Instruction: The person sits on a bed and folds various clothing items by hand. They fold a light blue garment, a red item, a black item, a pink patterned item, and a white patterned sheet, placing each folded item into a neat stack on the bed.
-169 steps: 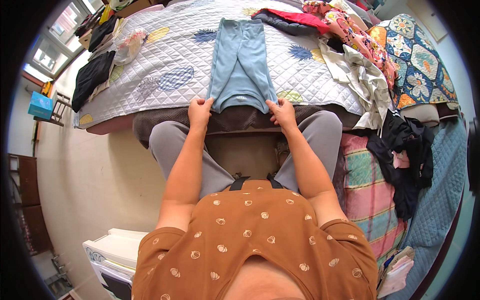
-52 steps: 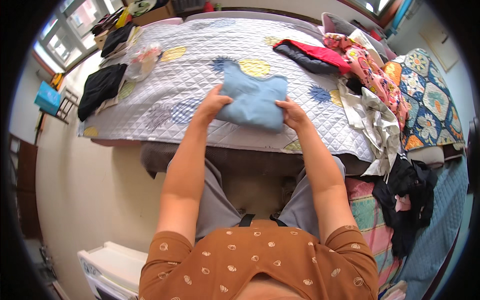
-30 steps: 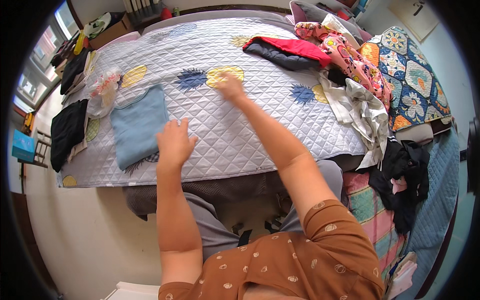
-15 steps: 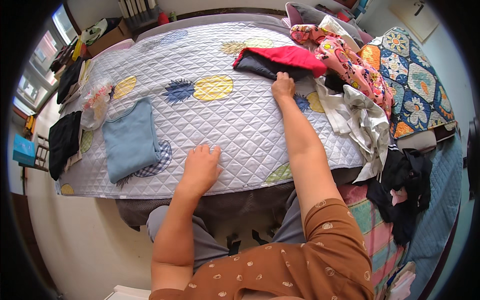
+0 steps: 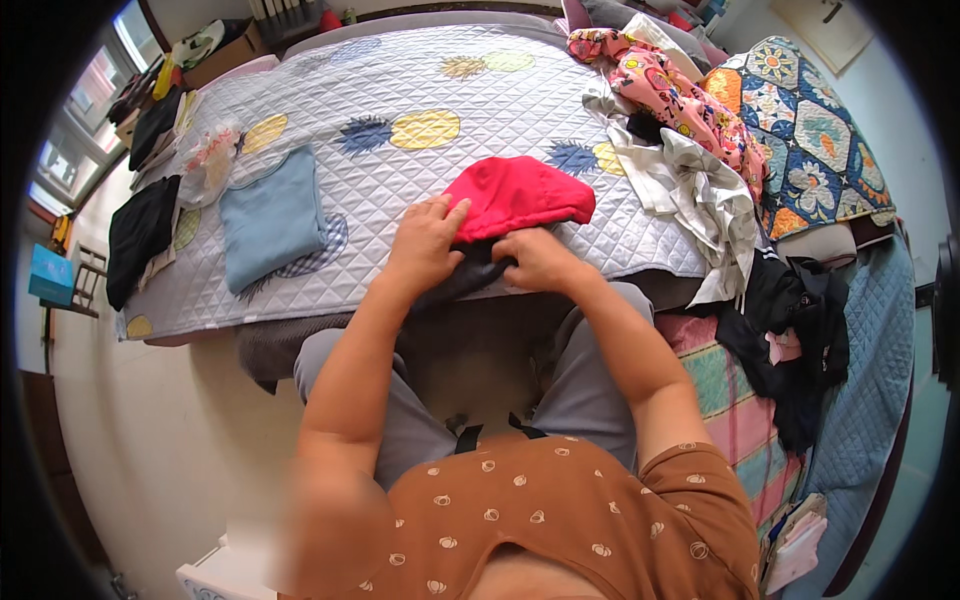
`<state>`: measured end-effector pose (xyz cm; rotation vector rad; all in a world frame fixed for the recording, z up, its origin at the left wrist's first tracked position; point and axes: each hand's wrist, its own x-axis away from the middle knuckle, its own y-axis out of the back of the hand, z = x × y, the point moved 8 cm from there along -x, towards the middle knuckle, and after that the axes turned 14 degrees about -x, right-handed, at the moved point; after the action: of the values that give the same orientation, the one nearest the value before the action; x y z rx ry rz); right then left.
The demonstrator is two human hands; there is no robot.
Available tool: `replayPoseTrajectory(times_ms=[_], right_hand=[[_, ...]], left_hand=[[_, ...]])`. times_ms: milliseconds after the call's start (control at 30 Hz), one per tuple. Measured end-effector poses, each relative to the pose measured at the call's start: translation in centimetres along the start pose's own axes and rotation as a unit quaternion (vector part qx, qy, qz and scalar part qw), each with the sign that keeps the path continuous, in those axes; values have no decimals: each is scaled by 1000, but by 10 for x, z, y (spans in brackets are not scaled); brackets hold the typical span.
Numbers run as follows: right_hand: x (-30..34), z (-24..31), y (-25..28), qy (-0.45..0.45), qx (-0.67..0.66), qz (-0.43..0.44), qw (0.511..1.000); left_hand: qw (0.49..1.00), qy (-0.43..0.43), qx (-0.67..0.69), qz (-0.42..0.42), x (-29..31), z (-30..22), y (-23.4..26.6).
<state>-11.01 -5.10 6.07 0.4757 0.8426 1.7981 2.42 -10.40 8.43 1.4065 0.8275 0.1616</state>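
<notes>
On the bed [image 5: 380, 185], near its front edge, now lies the red-and-dark garment [image 5: 520, 195], drawn away from the pink patterned clothing [image 5: 665, 85]. The right hand [image 5: 540, 260] has its grip pinching dark cloth [image 5: 482, 266]; the left hand [image 5: 425, 245] touches the left side, its closure hard to tell.

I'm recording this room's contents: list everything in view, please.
Garment: one, red and dark, near edge
Folded top: one, light blue, bed's left
Folded pile: one, black on top, left edge
Plastic bag: one, whitish, beside folded top
Bedspread: one, white, pineapple print, centre
Patterned garment: one, pink, bed's far right
Crumpled cloth: count unclear, whitish, right edge
Quilt: one, multicoloured, far right
Dark clothes: count unclear, black, lower right
Plaid cover: one, pink and green, lower right
Box: one, blue, far left
Carton: one, brown, upper left
Shirt: one, brown, worn
Left hand and right hand: two, bare, on garment
</notes>
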Motion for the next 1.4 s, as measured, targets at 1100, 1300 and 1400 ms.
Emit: replayPoseTrajectory(times_ms=[1100, 1300, 1400], right_hand=[[12, -121, 74, -152, -601, -453, 641], [12, -111, 78, -120, -569, -376, 721], [17, -84, 56, -190, -521, -244, 795]], left_hand=[[841, 359, 340, -219, 43, 108, -23], [539, 487, 640, -251, 67, 113, -51], [555, 500, 602, -283, 83, 135, -53]])
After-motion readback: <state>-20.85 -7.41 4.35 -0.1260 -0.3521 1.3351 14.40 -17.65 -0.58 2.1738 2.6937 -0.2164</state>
